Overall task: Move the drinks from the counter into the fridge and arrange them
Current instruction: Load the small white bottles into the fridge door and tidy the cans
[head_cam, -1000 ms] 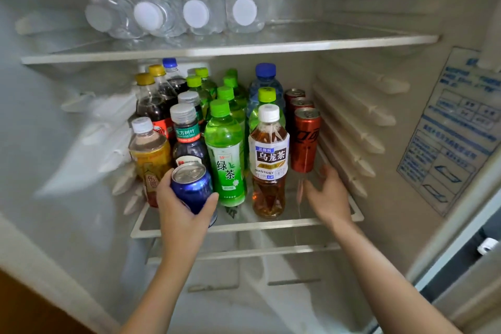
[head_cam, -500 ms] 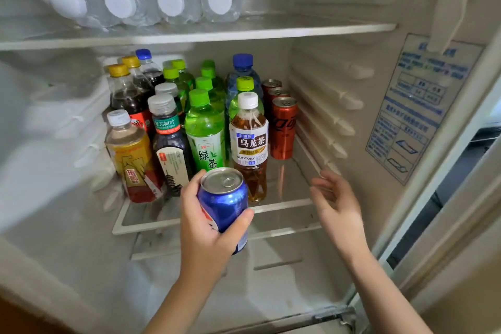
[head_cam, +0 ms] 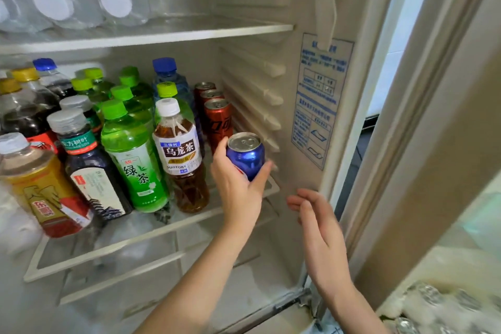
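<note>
My left hand (head_cam: 235, 184) grips a blue can (head_cam: 245, 153) upright, in front of a row of three red cans (head_cam: 218, 119) at the right end of the middle glass shelf (head_cam: 151, 233). The blue can hangs just above the shelf's front right corner. To its left stand a brown tea bottle (head_cam: 181, 154), a green tea bottle (head_cam: 132, 160) and several more bottles in rows. My right hand (head_cam: 317, 222) hovers empty with relaxed fingers below and right of the can, near the fridge's right wall.
Clear water bottles (head_cam: 81, 5) lie on the upper shelf (head_cam: 189, 32). Ribbed shelf rails (head_cam: 252, 95) and a blue-printed label (head_cam: 317, 100) line the right wall. The open fridge door (head_cam: 433, 144) stands at the right. Below the middle shelf lies the white fridge floor (head_cam: 244, 274).
My left hand has carried the blue can from the shelf's front left across to the right, up to the red cans. My right hand has drawn back from the shelf toward the right wall.
</note>
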A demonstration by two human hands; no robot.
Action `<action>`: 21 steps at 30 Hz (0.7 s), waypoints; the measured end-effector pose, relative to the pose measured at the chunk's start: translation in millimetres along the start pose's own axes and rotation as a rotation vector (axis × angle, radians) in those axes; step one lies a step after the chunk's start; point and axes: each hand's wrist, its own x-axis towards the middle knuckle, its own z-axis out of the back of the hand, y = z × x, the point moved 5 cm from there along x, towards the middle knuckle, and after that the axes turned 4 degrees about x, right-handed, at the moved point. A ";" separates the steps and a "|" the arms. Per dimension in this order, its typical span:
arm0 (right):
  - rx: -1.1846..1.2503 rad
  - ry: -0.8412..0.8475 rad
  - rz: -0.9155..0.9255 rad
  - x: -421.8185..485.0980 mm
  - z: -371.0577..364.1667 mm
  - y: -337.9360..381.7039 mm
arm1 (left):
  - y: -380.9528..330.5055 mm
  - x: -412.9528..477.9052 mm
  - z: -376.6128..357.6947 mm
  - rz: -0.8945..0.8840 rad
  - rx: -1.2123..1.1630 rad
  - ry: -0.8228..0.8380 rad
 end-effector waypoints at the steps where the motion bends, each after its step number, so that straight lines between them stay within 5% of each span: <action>1: -0.031 0.015 -0.006 -1.8 2.2 -1.9 | 2.9 6.1 -4.5 -0.001 0.021 -0.012; 10: -0.182 0.046 0.029 -2.2 4.9 -6.3 | 33.9 22.2 -18.1 0.113 0.113 -0.143; 21: -0.146 0.005 0.106 2.2 -5.4 -18.4 | 61.7 4.5 -10.7 0.247 0.060 0.002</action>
